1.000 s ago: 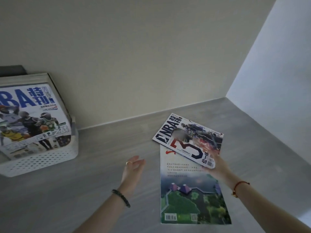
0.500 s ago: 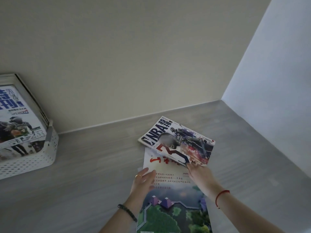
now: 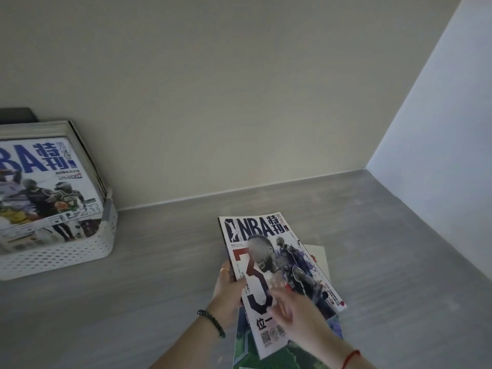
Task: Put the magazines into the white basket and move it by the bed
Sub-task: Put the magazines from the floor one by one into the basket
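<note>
An NBA magazine with a big red "3" on its cover is lifted a little off the grey surface. My left hand grips its left spine edge. My right hand is blurred, its fingers spread over the lower cover; whether it grips is unclear. Under it lies a second magazine with a green landscape cover, its white top corner sticking out to the right. The white perforated basket stands at the far left, holding a stack of magazines with another NBA issue on top.
The grey wood-grain surface runs between the basket and my hands. A beige wall closes off the back and a white wall the right. A dark object shows behind the basket.
The NBA magazine has turned upright and come toward me. My left hand moved from the lower magazine to the NBA magazine's spine. My right hand shifted onto its lower cover.
</note>
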Demonstrator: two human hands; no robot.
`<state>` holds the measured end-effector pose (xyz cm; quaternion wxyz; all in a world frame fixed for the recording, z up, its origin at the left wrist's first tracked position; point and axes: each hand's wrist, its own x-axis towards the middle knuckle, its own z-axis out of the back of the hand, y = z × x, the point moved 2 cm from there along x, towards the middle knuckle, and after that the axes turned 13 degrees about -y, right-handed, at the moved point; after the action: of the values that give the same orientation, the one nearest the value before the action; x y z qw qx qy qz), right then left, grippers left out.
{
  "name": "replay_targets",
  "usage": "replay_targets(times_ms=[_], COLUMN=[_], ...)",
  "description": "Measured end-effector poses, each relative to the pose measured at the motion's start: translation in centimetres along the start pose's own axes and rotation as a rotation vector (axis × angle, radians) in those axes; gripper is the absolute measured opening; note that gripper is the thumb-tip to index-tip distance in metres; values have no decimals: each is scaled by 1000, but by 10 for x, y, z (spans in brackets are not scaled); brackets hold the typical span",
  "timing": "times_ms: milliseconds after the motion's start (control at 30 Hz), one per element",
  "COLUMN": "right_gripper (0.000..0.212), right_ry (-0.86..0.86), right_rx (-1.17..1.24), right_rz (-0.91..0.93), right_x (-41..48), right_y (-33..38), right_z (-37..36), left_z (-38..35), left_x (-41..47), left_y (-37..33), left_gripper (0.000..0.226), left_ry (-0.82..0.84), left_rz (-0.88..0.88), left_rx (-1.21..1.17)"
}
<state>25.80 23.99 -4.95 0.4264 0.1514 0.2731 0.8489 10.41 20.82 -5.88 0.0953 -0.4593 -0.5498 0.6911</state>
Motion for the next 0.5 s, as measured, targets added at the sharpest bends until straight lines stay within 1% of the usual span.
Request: replay_targets(times_ms=[33,67,100,133,167,200,233,300,367,400,500], right_gripper=[33,45,63,80,92,98,97,77,63,55,14], right_ry=[-56,-117,-166,-193,-204,-205,-207,-203,-159,-125,-75], right_rx=[63,118,170,231,301,367,430,555,648,656,563], right_rz=[-62,-128,-209,-298,-364,-403,-414,-423,-411,-376,-226], right_x=[7,14,23,31,39,47,54,67,77,82,95], right_y=[-2,-4,-7,-9,-8,-3,3,21,44,59,119], right_z=[7,14,21,25,29,32,33,31,26,23,14], left_z=[6,13,22,31,43,55,69,96,126,143,201], left_x=[-2,-4,-7,-10,-12,-14,-17,-22,-26,-28,-30], left_y=[-6,-12,-19,-27,-35,-43,-52,-69,-86,-94,-119], left_gripper=[40,40,42,44,47,48,49,49,49,49,49], left_ry=[15,35,61,88,115,140,162,203,224,210,80], left_rz=[-26,-53,-84,-120,-156,-191,-228,-295,-357,-381,-440], left_rx=[-10,-19,-20,-16,-13,-19,-37,-76,-79,-78,-67])
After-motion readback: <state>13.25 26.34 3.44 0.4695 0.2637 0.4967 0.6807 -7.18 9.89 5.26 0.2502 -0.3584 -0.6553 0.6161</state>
